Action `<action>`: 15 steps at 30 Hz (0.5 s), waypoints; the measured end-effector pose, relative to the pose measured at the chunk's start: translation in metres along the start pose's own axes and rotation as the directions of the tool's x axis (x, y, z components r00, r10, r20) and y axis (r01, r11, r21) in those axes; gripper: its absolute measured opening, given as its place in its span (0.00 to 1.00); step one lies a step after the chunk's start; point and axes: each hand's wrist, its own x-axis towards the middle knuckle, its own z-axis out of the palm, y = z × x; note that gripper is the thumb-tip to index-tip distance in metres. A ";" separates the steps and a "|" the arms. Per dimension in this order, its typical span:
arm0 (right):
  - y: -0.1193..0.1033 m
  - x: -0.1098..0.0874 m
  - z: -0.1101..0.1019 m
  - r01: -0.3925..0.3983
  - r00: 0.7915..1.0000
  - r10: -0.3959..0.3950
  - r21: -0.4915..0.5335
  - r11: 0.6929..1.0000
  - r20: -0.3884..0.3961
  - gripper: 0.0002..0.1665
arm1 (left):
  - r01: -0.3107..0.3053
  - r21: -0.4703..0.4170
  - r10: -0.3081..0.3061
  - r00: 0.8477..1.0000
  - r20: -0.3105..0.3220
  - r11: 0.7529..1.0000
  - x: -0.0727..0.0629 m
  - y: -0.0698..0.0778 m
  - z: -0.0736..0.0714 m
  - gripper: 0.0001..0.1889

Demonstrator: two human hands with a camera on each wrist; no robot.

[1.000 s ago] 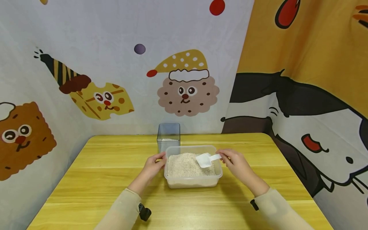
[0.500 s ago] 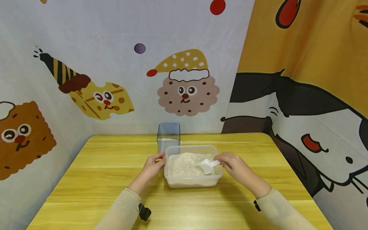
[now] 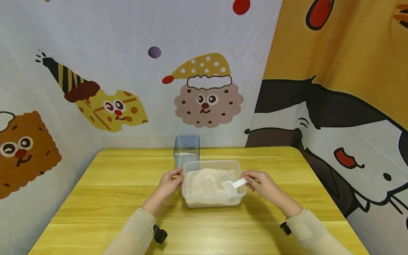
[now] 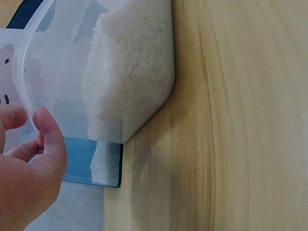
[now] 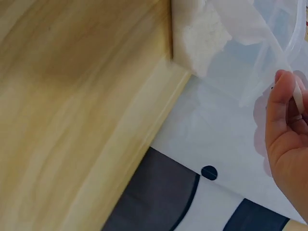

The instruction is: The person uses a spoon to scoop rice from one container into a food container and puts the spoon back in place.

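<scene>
A clear plastic container (image 3: pixel 211 202) filled with rice (image 3: pixel 204 180) stands in the middle of the table. My left hand (image 3: pixel 169 182) pinches its left rim; in the left wrist view the thumb and fingers (image 4: pixel 50 132) are at the edge of the container wall (image 4: pixel 57 82). By its handle, my right hand (image 3: pixel 259 180) holds a white scoop (image 3: pixel 230 186) over the container's right side. The scoop's bowl is tilted down at the rice surface, its front edge among the grains. The right wrist view shows thumb and fingers (image 5: pixel 279 98) pinching the handle.
Behind the container's left corner stands a bluish see-through bin (image 3: pixel 187 147) with some white grains in it. The wooden table (image 3: pixel 127 170) ends at a cartoon-printed cloth (image 3: pixel 127 35) at the back and sides.
The scoop was level above the rice; it has come down and tipped into the rice's right part. My right hand has shifted slightly. The left hand and container stay in place.
</scene>
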 end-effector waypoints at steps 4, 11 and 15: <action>0.003 -0.001 0.001 -0.035 0.999 0.035 0.060 0.998 -0.002 0.12 | 0.001 -0.002 -0.001 1.000 0.001 1.000 0.001 -0.001 0.000 0.22; 0.004 -0.001 0.004 -0.089 0.996 0.092 0.126 0.988 -0.012 0.12 | 0.017 -0.004 -0.018 1.000 -0.004 1.000 0.002 -0.001 0.000 0.22; 0.001 -0.001 0.006 -0.159 0.986 0.164 0.162 0.974 -0.018 0.12 | 0.012 -0.010 -0.012 1.000 -0.001 1.000 0.002 -0.001 0.000 0.22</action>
